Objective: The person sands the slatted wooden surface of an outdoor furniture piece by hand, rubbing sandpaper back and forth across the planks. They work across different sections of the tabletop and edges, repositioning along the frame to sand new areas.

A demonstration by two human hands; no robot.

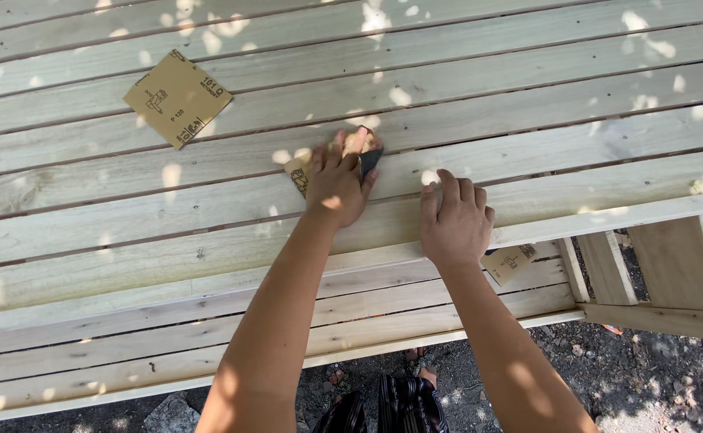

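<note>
My left hand [337,183] presses a folded piece of tan sandpaper [298,172] flat against a pale wooden plank [167,210] of a slatted panel. A dark edge of the sheet pokes out past my fingertips. My right hand [454,223] rests palm down on the neighbouring plank, just to the right, fingers together and holding nothing.
A square sheet of tan sandpaper [177,98] lies loose on the planks at upper left. Another piece [510,261] sticks out below my right wrist. The slatted wood structure's frame [680,265] extends lower right. Gravel ground [656,377] and my feet [416,373] show below.
</note>
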